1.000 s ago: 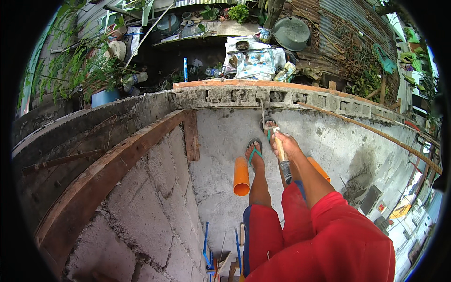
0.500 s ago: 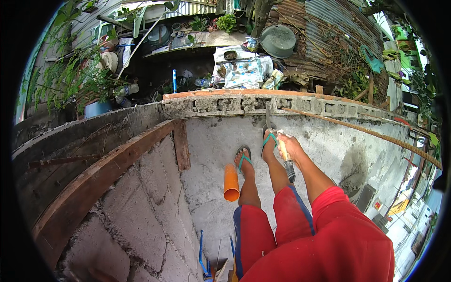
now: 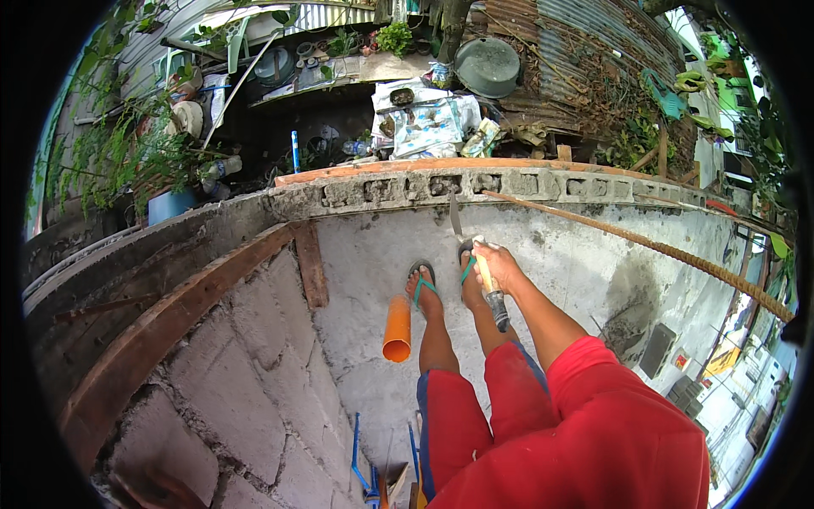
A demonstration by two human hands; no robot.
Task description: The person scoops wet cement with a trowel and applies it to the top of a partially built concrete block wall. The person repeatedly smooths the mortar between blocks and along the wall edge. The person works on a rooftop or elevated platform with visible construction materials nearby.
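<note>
My right hand is closed round the pale wooden handle of a narrow-bladed hand tool. Its metal blade points away from me, and the tip overlaps the top of the hollow-block wall in view; I cannot tell whether it touches. The handle's dark butt end sticks out toward me. Below the hand stand my two feet in green-strapped flip-flops on grey concrete. An orange pipe piece is left of my legs. My left hand is not in the picture.
A rusty rebar slants from the block wall toward the right. Wooden beams run along the rough wall at left. Beyond the block wall lie sacks, a round basin, plants and corrugated sheets. Blue tubing is at the bottom.
The whole view has shifted, so most things appear farther left. My right hand keeps its hold on the tool, and the blade tip stays by the block wall.
</note>
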